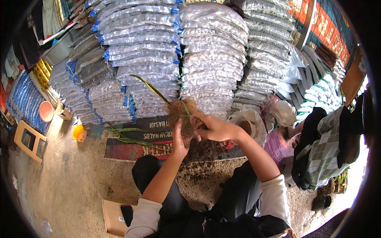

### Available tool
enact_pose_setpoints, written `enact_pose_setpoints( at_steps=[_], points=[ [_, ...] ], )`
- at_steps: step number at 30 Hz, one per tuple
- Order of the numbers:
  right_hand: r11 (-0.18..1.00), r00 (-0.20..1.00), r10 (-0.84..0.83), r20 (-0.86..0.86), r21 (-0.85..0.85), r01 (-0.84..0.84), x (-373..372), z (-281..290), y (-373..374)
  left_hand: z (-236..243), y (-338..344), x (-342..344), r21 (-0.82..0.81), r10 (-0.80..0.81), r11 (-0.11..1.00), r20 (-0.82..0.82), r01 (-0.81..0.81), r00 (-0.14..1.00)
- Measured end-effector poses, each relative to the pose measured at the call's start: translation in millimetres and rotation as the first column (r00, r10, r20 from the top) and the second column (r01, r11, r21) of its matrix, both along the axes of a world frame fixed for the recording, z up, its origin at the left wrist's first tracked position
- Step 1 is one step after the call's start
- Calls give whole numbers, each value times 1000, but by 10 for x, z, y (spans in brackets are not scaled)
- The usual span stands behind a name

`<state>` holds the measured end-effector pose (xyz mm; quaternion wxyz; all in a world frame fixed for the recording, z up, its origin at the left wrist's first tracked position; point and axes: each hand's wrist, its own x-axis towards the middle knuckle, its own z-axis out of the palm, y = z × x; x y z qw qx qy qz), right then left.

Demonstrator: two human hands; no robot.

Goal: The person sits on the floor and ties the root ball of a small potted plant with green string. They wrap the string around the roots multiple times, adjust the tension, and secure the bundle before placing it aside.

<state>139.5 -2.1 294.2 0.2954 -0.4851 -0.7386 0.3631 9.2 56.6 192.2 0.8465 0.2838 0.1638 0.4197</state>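
Observation:
In front of me I hold up a brown ball of coconut fibre [181,107] with a long, narrow green plant leaf [149,86] sticking out toward the upper left. My left hand [180,139] is closed around the ball's underside and bears it. At its right side is my right hand [216,126], fingers bent and pinched close to the fibre. A thin green string [185,115] crosses the ball and runs to these fingers, which partly hide it. More long green leaves [129,130] lie below left on a dark printed sheet [123,152].
Dark loose soil [202,152] covers part of the sheet and floor. Tall stacks of clear filled bags [212,51] stand ahead. An open white plastic bag [254,123] sits right, an orange bucket [79,133] and yellow stool [29,141] left. A phone [127,215] rests on cardboard [111,216].

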Motion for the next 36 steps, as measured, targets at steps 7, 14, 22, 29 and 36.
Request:
enact_pose_setpoints(
  at_steps=[7, 14, 22, 29, 36],
  points=[
    [993, 993, -99, 66, -59, 103, -27, 178, 63, -21, -71, 32, 151, 57, 987, 41, -62, 998],
    [990, 985, -132, 113, -24, 136, 23, 192, 6, -15, -102, 2, 336, 18, 942, -3, -15, 1000],
    [994, 983, -108, 147, 13, 107, 46, 258, -106, 9, -137, 4, 363, -52, 931, 12, 44, 999],
    [964, 884, -191, 426, 251, 87, 132, 552, -232, -82, -158, 13, 219, -51, 974, -43, 59, 998],
    [893, 817, -305, 489, 446, 67, 221, 766, -238, -75, -198, -17, 223, -77, 971, -38, 83, 996]
  ],
)
